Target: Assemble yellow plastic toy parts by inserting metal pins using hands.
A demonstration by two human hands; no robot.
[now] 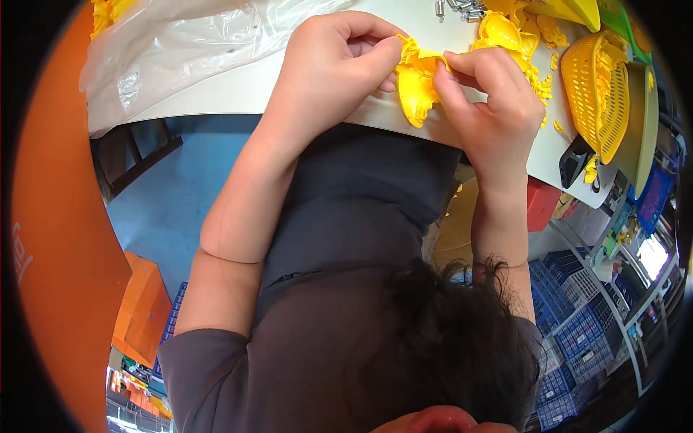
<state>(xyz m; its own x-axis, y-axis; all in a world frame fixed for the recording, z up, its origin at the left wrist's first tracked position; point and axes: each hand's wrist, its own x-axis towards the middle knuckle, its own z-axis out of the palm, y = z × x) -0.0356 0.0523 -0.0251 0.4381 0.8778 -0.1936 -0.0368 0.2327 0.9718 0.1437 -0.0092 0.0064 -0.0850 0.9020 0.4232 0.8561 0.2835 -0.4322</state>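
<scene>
A glossy yellow plastic piece (417, 90), curved with a wavy, ragged edge, is held up between both hands at the table's near edge. My left hand (333, 72) is closed, with thumb and index finger pinching its upper left part. On the other side, the thumb and forefinger of my right hand (498, 101) grip its upper right edge. Part of the piece is hidden behind the fingertips. Just beyond my right hand lies a heap of similar yellow plastic pieces (502, 32).
A clear plastic bag (170, 61) covers the left of the white table (191, 105). Small metal cylinders (471, 11) lie at the back. To the right stands a yellow perforated basket (583, 94) containing yellow pieces. Blue crates (577, 335) are stacked low at right.
</scene>
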